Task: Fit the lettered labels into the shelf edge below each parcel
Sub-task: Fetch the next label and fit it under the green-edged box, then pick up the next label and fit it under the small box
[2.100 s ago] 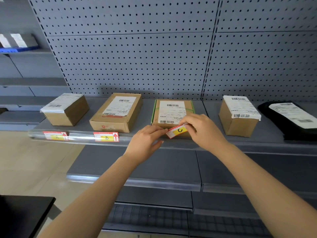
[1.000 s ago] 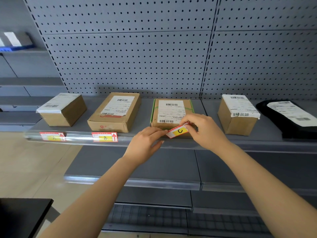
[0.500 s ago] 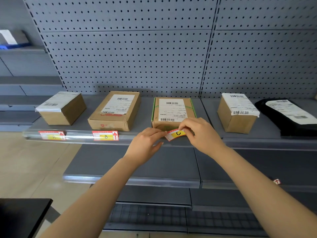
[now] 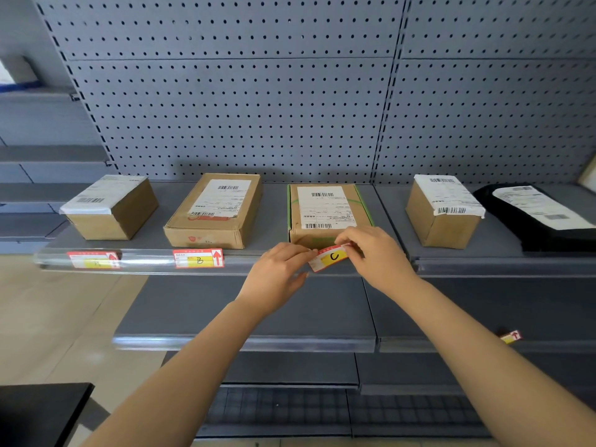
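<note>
A red and yellow label marked C (image 4: pixel 329 257) is tilted against the clear shelf edge strip (image 4: pixel 145 261), below the third parcel (image 4: pixel 325 211) with green tape. My left hand (image 4: pixel 277 275) pinches the label's left end. My right hand (image 4: pixel 375 256) grips its right end from above. In the strip sit a label marked B (image 4: pixel 198 258) under the second parcel (image 4: pixel 214 211) and another label (image 4: pixel 93 259) under the first parcel (image 4: pixel 111 206). A fourth box (image 4: pixel 443 209) and a black bag parcel (image 4: pixel 535 214) lie to the right.
A grey pegboard (image 4: pixel 258 108) backs the shelf. A lower shelf (image 4: pixel 245 341) juts out beneath my arms, with a loose red and yellow label (image 4: pixel 511 336) at its right edge. A black surface (image 4: pixel 38 411) sits at the bottom left.
Both hands have lowered the C label from in front of the third parcel down to the shelf edge strip. The view has shifted slightly.
</note>
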`<state>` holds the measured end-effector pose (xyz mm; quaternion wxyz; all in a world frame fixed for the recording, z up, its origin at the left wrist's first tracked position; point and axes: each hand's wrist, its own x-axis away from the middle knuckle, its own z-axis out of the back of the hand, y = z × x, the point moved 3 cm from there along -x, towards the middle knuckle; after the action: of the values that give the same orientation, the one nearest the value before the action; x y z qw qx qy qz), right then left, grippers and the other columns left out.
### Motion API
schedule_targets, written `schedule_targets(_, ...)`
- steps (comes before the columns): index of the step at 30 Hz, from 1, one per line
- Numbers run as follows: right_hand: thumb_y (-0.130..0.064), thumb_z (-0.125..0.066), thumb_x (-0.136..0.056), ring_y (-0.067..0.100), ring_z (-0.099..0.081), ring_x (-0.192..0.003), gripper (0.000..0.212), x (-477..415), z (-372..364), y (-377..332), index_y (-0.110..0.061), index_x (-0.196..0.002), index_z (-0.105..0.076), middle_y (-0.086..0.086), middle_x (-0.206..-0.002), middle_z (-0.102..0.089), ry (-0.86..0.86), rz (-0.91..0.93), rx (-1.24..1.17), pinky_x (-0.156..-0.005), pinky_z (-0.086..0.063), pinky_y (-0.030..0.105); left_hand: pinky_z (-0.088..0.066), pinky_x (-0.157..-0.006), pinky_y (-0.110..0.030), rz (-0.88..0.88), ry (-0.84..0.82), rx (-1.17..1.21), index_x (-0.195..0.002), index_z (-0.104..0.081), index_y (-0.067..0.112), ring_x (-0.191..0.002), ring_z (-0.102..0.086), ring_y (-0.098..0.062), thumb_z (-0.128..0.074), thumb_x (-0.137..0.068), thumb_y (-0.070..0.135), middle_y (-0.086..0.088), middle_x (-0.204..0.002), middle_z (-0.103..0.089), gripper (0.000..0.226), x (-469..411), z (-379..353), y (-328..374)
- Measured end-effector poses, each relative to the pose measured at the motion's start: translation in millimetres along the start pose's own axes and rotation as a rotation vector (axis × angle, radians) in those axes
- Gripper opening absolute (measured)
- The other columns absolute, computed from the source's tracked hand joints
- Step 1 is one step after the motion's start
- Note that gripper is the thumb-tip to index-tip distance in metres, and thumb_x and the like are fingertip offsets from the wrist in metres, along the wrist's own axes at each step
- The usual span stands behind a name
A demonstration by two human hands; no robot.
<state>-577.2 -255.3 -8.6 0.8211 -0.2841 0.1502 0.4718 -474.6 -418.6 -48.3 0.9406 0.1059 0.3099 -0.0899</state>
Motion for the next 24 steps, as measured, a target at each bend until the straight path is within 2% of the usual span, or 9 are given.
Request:
schedule_targets(3,-0.002,-0.061,-0.085,0.020,-0.058,-0.086,0.013,3,-4,1,-0.012,-0.090,-0.069,0.001,-0.090,-0.069,0.001,0.007,0.036,-0.075,-0.048,0.034,-0.052,-0.082,-0.038,0.000,-0.006,0.000,-0.119,-0.066,0.015,-0.101,-0.060,-0.023,-0.077,-0.077,0.014,-0.002,-0.112,-0.067,0.043,-1,-1,-1)
schedule_targets(11,-0.007,-0.061,-0.087,0.017,-0.059,-0.087,0.014,11,-7,4,-0.011,-0.097,-0.070,0.001,-0.098,-0.063,0.014,-0.094,0.033,-0.073,-0.047,0.026,-0.051,-0.081,-0.038,-0.030,-0.004,0.010,-0.117,-0.067,0.014,-0.099,-0.059,-0.023,-0.075,-0.079,0.017,-0.002,-0.110,-0.066,0.039,-2,-3,-4)
schedule_targets(15,-0.011,-0.064,-0.085,0.019,-0.058,-0.092,0.017,16,-2,-2,-0.013,-0.101,-0.069,0.000,-0.100,-0.062,0.036,-0.093,0.083,-0.077,-0.049,0.030,-0.053,-0.080,-0.039,-0.041,0.001,0.041,-0.118,-0.065,0.016,-0.101,-0.059,-0.021,-0.075,-0.080,0.017,-0.001,-0.111,-0.066,0.040,-3,-4,-2)
schedule_targets(20,-0.010,-0.068,-0.081,0.019,-0.057,-0.090,0.018,40,33,2,-0.013,-0.100,-0.067,-0.001,-0.097,-0.059,0.119,-0.119,0.138,-0.080,-0.048,0.037,-0.047,-0.087,-0.035,-0.111,0.078,0.128,-0.118,-0.066,0.015,-0.104,-0.058,-0.020,-0.071,-0.082,0.018,0.000,-0.111,-0.065,0.036,-22,-2,22)
schedule_targets(24,-0.012,-0.068,-0.082,0.018,-0.056,-0.093,0.023,78,79,23,-0.014,-0.105,-0.065,-0.002,-0.099,-0.059,0.137,-0.181,0.223,-0.081,-0.046,0.032,-0.047,-0.085,-0.034,-0.167,0.145,0.174,-0.117,-0.066,0.014,-0.101,-0.057,-0.017,-0.067,-0.084,0.022,0.000,-0.110,-0.065,0.034,-55,-11,73)
